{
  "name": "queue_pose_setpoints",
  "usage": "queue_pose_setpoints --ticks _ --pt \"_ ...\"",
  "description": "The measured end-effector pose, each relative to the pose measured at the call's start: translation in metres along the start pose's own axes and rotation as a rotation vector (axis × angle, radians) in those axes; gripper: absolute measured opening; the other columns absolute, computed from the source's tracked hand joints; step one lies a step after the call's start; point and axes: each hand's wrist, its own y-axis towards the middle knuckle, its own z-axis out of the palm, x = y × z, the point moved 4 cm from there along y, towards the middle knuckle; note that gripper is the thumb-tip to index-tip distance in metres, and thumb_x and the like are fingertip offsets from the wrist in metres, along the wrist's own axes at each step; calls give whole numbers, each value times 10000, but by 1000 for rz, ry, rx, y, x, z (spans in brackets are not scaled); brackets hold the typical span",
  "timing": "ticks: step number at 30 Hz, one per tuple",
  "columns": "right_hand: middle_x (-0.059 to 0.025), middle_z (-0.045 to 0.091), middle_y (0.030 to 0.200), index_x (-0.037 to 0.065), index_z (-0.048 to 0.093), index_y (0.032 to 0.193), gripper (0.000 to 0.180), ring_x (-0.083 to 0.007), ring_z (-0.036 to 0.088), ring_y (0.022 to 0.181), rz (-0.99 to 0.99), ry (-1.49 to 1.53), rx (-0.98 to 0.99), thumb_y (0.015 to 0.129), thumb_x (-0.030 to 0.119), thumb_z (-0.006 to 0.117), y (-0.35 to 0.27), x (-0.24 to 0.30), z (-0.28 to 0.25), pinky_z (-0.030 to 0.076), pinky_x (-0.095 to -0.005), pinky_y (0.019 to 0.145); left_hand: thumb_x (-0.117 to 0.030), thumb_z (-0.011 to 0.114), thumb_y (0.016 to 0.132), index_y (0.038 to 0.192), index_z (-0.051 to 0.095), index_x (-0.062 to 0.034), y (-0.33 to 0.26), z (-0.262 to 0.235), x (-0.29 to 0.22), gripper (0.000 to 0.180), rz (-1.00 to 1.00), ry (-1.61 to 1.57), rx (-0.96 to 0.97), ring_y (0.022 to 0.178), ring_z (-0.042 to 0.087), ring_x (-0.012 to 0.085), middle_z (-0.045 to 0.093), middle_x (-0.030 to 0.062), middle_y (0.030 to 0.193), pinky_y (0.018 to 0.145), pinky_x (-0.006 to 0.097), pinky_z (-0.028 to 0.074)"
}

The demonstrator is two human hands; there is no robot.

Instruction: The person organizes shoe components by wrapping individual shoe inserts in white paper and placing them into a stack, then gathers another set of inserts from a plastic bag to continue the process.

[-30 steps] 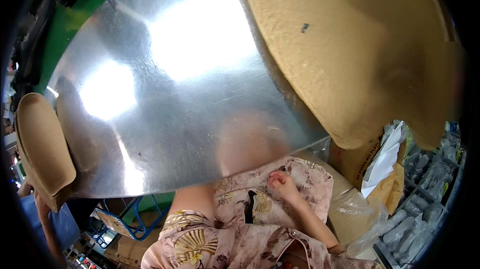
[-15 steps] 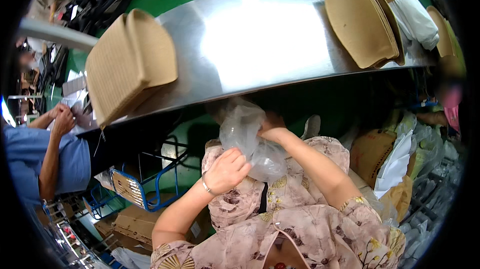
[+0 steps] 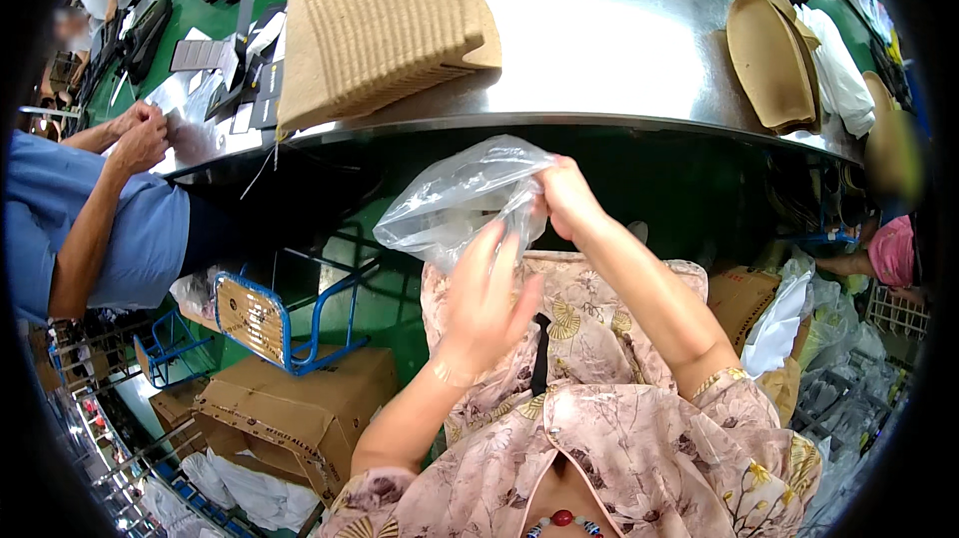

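Observation:
A clear plastic bag (image 3: 445, 193) hangs over my lap, puffed out to the left and just in front of the metal table's near edge. My right hand (image 3: 571, 196) pinches the bag at its upper right side. With fingers stretched and spread, my left hand (image 3: 484, 313) is at the bag's lower edge; I cannot tell whether its fingertips touch the film. Beyond the bag, a nested stack of ribbed brown moulded-pulp pieces (image 3: 375, 33) stands on the table.
The shiny metal table (image 3: 599, 58) curves across the front. More brown pulp pieces (image 3: 769, 63) lie at its right end beside a white bag (image 3: 841, 78). A person in a blue shirt (image 3: 110, 228) works at left. A blue-framed stool (image 3: 255, 313) and cardboard box (image 3: 290, 408) stand lower left.
The crumpled bag has been raised and spread out toward the left. My left hand has gone from closed to spread. The view has shifted, so the pulp stack appears farther right.

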Motion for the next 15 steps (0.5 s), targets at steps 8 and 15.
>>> queue_pose_setpoints --ticks 8,15 --pt "-192 643 780 -5 624 769 188 -336 635 720 -385 -1150 -323 777 109 474 1 26 -68 494 -414 640 -206 596 817 713 522 -37 13 60 3 211 -171 -143 332 609 559 343 553 137 640 530 415 432" --pt "-170 653 825 49 631 821 160 -336 654 764 -168 -1842 -543 743 162 548 8 -24 -206 531 -436 644 -168 632 795 602 477 -58 -12 10 -48 271 202 -223 581 493 517 296 498 105 549 449 384 391"
